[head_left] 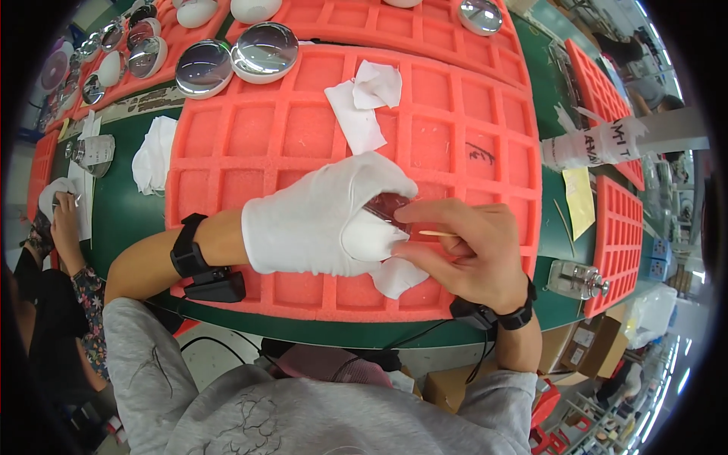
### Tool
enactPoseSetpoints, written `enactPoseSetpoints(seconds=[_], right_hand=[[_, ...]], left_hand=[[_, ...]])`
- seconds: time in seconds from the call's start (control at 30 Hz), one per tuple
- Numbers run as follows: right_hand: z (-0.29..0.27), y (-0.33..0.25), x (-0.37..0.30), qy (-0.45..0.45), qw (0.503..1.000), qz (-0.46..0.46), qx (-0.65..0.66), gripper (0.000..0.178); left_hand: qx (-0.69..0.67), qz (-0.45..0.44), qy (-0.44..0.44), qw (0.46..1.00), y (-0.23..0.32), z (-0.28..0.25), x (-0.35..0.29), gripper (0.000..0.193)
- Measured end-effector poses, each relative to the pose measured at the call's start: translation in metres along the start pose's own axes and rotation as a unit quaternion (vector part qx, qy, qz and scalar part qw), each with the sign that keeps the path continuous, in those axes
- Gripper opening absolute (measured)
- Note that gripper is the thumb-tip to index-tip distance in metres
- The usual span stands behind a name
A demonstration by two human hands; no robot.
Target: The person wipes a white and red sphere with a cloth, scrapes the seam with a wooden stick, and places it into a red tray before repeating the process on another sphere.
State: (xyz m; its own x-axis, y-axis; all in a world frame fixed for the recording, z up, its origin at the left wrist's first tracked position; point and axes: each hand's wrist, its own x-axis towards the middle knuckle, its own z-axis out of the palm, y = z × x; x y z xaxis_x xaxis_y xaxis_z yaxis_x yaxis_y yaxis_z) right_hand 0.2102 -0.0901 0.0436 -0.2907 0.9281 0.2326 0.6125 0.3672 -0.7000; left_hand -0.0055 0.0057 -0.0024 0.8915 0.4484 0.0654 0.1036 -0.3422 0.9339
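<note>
My left hand, in a white glove, is closed around a glossy piece that shows a dark reddish face. It looks like one of the domed lenses, though the glove covers most of it. Bare and bent at the fingers, my right hand meets it from the right. A thin pale wooden stick pokes out between that hand's fingers, its tip hidden. Thumb and forefinger are at the edge of the glossy piece. Below the gloved hand hangs a piece of white cloth; what holds it is unclear.
Under my hands lies a red foam tray with square pockets. White wipes rest on it. Shiny domed lenses stand at the back left. Glass bottles flank the tray on the green table. A co-worker's hand is at far left.
</note>
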Motion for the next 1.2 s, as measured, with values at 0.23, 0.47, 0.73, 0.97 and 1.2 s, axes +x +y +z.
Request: enactPoseSetpoints(seconds=[0.23,0.47,0.73,0.97,1.2], right_hand=[[0.007,0.012,-0.002,0.034,0.993,-0.107,-0.034,0.026],[0.007,-0.002,-0.006,0.005,0.996,-0.065,-0.059,0.018],[0.016,0.008,-0.005,-0.016,0.995,0.043,0.088,0.012],[0.018,-0.005,-0.003,-0.022,0.967,0.154,0.201,0.006],[0.023,-0.008,-0.002,0.000,0.935,0.208,0.288,0.006]], left_hand=[[0.210,0.217,0.089,0.949,-0.010,0.004,0.004,0.070],[0.241,0.211,0.066,0.945,0.000,0.007,0.002,0.051],[0.210,0.174,0.083,0.958,0.000,0.004,0.005,0.037],[0.149,0.096,0.073,0.981,0.007,0.003,0.005,0.032],[0.186,0.120,0.077,0.972,0.004,0.002,0.003,0.029]])
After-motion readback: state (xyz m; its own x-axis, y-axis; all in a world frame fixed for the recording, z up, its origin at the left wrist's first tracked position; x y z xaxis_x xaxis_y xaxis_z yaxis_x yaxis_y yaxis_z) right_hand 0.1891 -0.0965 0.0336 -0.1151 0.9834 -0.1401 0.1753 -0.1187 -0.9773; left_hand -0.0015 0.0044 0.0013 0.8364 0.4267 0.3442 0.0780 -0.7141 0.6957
